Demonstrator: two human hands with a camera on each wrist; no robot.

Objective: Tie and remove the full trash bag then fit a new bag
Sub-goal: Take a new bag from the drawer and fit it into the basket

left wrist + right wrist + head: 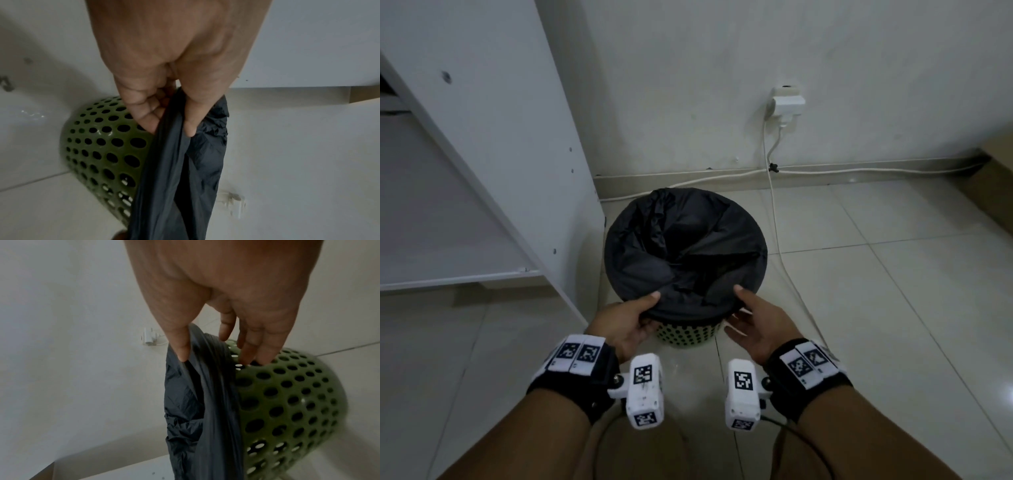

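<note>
Head: black trash bag [685,246] lines green perforated bin [686,334] on tiled floor [859,308]; left hand [625,325], right hand [760,329] at near rim.
Left wrist: thumb and curled fingers [148,113] pinch bag hem.
Right wrist: thumb [179,344] presses bag, fingers seemingly straight against bin.

L hand [625,323] pinches bag [681,240]; R hand [760,325] fingers [265,345] straight, thumb pressing bag.

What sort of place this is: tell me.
Likely a room in a home or small office: tiled floor, wall socket, and a small bin lined with a bag.
</note>
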